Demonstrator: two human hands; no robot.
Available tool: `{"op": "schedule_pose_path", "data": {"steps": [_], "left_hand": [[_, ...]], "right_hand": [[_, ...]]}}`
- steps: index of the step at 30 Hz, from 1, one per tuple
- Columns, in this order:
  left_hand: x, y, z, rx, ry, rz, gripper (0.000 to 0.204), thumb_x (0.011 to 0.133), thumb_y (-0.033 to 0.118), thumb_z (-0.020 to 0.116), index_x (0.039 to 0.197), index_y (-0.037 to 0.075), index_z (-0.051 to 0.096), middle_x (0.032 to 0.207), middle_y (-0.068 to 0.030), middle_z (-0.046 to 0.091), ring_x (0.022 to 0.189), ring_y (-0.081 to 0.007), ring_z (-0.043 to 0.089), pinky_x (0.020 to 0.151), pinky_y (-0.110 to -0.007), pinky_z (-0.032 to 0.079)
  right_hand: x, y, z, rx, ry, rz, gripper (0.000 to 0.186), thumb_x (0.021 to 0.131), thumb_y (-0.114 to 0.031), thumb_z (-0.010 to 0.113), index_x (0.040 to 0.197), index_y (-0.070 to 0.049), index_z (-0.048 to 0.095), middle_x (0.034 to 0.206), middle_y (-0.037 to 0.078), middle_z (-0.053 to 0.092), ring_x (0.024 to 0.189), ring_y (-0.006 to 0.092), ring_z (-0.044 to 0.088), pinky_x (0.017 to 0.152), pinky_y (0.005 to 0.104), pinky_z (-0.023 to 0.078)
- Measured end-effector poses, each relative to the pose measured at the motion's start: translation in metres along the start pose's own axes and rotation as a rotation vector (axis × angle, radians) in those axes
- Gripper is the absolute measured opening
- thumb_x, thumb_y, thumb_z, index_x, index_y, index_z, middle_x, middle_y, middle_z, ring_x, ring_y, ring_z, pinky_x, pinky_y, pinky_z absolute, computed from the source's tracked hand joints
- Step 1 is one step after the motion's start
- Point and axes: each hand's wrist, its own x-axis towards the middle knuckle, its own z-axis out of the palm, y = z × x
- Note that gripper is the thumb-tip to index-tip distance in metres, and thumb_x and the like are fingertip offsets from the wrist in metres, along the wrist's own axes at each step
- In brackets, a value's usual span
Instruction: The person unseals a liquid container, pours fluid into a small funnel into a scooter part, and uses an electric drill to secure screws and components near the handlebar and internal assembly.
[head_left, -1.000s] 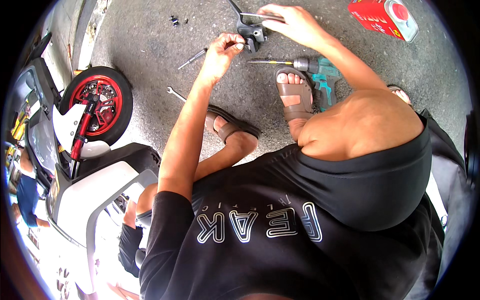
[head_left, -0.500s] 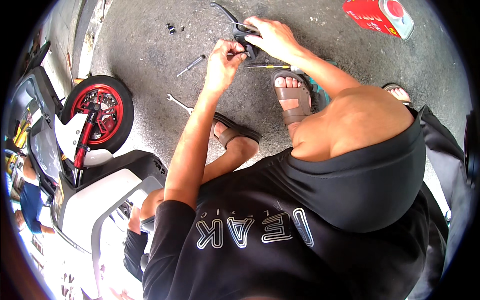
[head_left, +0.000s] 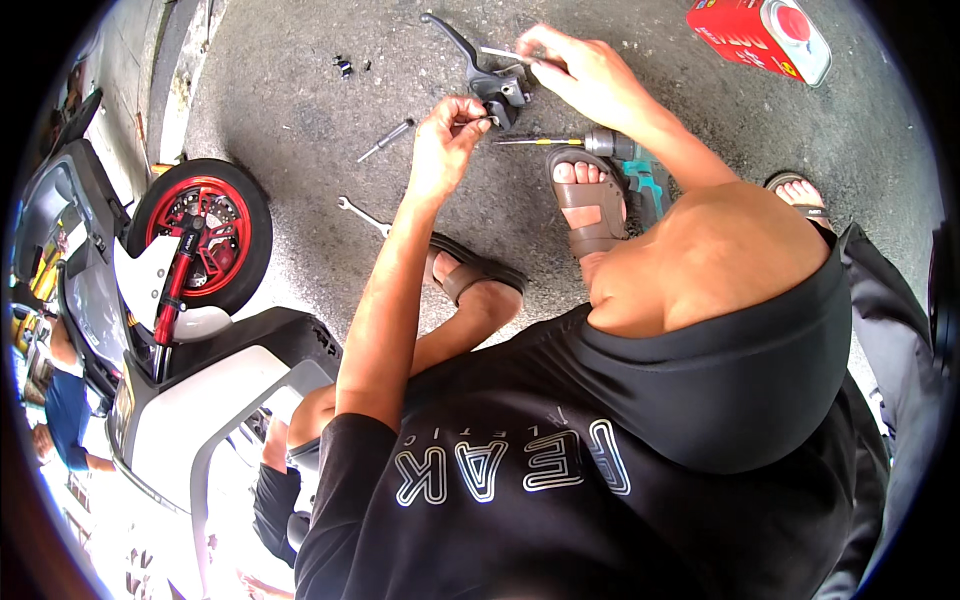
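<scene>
While your right hand (head_left: 585, 75) grips the dark metal brake-lever assembly (head_left: 485, 70), its long lever pointing far-left, your left hand (head_left: 445, 140) pinches a small part against its near-left side.

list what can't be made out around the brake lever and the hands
- Head view: what the left hand pinches against the brake lever is too small to tell.
- Right hand: its grip is hidden behind the lever body.
- Drill: partly hidden by the right forearm and foot.
- Red can: cut off by the top edge.
</scene>
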Motion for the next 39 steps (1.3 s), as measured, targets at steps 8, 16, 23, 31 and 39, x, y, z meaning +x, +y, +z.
{"op": "schedule_pose_path", "data": {"steps": [8,16,23,31,39], "left_hand": [[0.0,-0.002,-0.002,-0.023,-0.014,-0.01,0.012,0.087,0.002,0.07,0.098,0.002,0.064,0.089,-0.0021,0.065,0.084,-0.0105,0.06,0.078,-0.027,0.05],[0.0,0.003,0.0,0.017,-0.029,-0.019,0.011,0.092,0.006,0.068,0.101,0.004,0.062,0.09,0.0011,0.063,0.085,-0.0078,0.058,0.08,-0.025,0.048],[-0.001,0.012,0.002,0.047,-0.02,-0.022,0.01,0.092,0.007,0.067,0.1,0.003,0.062,0.089,0.0005,0.064,0.084,-0.0085,0.058,0.08,-0.026,0.049],[0.0,0.011,0.004,0.046,-0.017,-0.013,0.01,0.092,0.007,0.067,0.1,0.003,0.062,0.088,0.0009,0.064,0.084,-0.0079,0.058,0.08,-0.025,0.048],[0.003,0.01,0.005,0.051,0.003,-0.017,0.013,0.088,0.005,0.069,0.099,0.001,0.065,0.09,-0.0041,0.067,0.086,-0.0119,0.063,0.08,-0.029,0.051]], "right_hand": [[-0.021,0.006,-0.007,0.946,-0.222,-0.04,0.032,0.092,-0.012,0.065,0.124,-0.006,0.063,0.1,0.004,0.065,0.09,0.0126,0.062,0.084,0.0266,0.05],[0.017,0.012,0.04,0.477,0.16,-0.004,0.04,0.092,-0.043,0.066,0.105,-0.005,0.069,0.079,0.005,0.067,0.072,0.0151,0.059,0.068,0.0343,0.048],[0.019,0.014,0.048,0.345,0.147,-0.093,0.031,0.093,-0.032,0.068,0.106,-0.004,0.066,0.081,0.002,0.065,0.073,0.0102,0.06,0.069,0.0301,0.051],[0.022,0.007,0.041,0.151,0.105,-0.223,0.029,0.092,-0.03,0.068,0.102,-0.004,0.064,0.083,0.009,0.069,0.073,0.0193,0.065,0.069,0.0357,0.052],[0.022,0.006,0.04,0.108,0.099,-0.21,0.033,0.092,-0.033,0.066,0.1,-0.002,0.063,0.077,0.016,0.066,0.067,0.0267,0.064,0.065,0.0398,0.049]]}}
